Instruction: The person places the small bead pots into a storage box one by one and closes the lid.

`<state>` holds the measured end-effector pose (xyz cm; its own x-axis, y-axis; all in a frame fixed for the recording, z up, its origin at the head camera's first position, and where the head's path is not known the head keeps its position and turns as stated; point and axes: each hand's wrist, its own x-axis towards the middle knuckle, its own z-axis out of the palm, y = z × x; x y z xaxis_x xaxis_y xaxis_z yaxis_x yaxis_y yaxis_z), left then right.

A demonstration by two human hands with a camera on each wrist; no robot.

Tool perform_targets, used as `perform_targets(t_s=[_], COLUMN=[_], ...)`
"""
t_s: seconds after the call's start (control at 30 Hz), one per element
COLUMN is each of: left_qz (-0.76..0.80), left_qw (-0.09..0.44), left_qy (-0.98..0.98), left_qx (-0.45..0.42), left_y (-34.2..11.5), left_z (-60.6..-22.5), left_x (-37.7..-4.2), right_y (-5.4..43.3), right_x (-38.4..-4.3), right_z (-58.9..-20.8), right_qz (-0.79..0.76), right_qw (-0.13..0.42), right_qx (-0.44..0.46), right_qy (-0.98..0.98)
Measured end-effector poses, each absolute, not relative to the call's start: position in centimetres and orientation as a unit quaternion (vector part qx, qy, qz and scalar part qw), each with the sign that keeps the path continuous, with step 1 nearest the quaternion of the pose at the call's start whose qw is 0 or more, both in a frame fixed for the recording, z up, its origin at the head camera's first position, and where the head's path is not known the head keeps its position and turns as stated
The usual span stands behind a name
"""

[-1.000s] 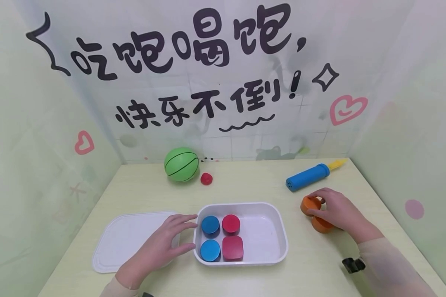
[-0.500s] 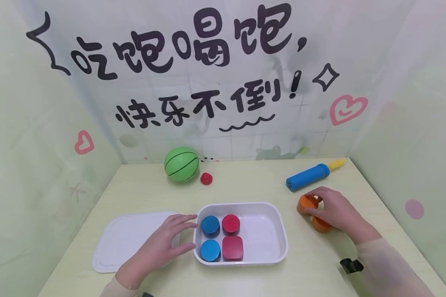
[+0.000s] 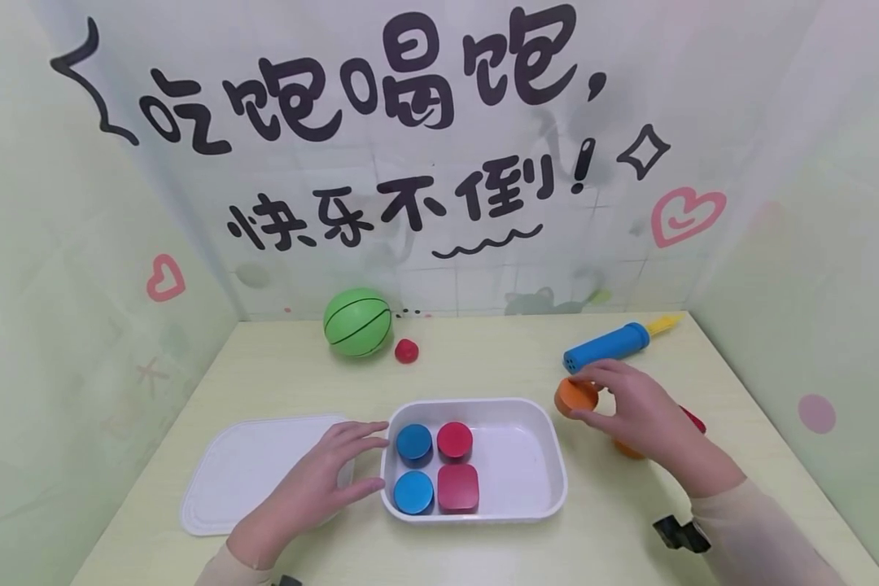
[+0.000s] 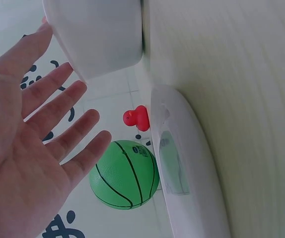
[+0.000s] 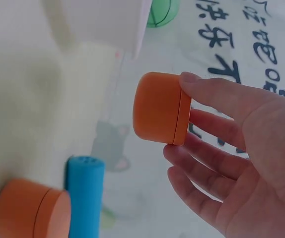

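My right hand (image 3: 640, 415) pinches a small orange lidded jar (image 3: 575, 398) between thumb and fingers; in the right wrist view it is raised off the table. A second orange jar (image 5: 31, 208) stands on the table, mostly hidden by that hand in the head view. My left hand (image 3: 318, 480) has its fingers extended at the left wall of a white plastic box (image 3: 520, 468), the fingertips at or very near its rim. Inside the box's left half are two blue round-topped jars (image 3: 413, 492), a red round-topped jar (image 3: 455, 439) and a red square-topped jar (image 3: 457, 488).
A white lid (image 3: 256, 464) lies left of the box, partly under my left hand. Behind stand a green ball (image 3: 358, 323) and a red rubber duck (image 4: 137, 118). A blue pump (image 3: 608, 347) lies back right. Something red (image 3: 694, 419) shows past my right hand.
My right hand has lifted the orange jar away from the second one and carried it left towards the box. The left hand stays in place. The red thing at right has come into view.
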<state>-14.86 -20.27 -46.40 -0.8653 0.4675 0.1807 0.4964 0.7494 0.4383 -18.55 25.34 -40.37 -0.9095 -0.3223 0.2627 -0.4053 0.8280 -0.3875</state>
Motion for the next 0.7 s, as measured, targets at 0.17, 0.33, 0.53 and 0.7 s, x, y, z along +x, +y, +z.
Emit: perform_targets(t_s=[0.17,0.33,0.53,0.7], left_qz=[-0.246,-0.246,-0.247,-0.246], left_qw=[0.031,0.036,0.038,0.035], left_qy=[-0.934,-0.932,-0.93,-0.932], left_qx=[-0.257,-0.263,-0.269,-0.266], left_y=[-20.2,-20.3,-20.3,-20.3], left_z=[-46.4,-46.4,-46.5,-46.4], left_x=[-14.9,-14.9,-15.0,-14.9], right_y=[23.4,21.6,19.7,18.4], right_x=[-17.3,-16.6,-16.5,-16.8], right_z=[-39.5,-39.5,-40.0,-40.6], right_qz=[0.243,0.253,0.259,0.264], right_qw=[0.095,0.093,0.077,0.037], right_qx=[0.201,0.23,0.255,0.251], right_qy=[-0.944,-0.935,-0.929,-0.93])
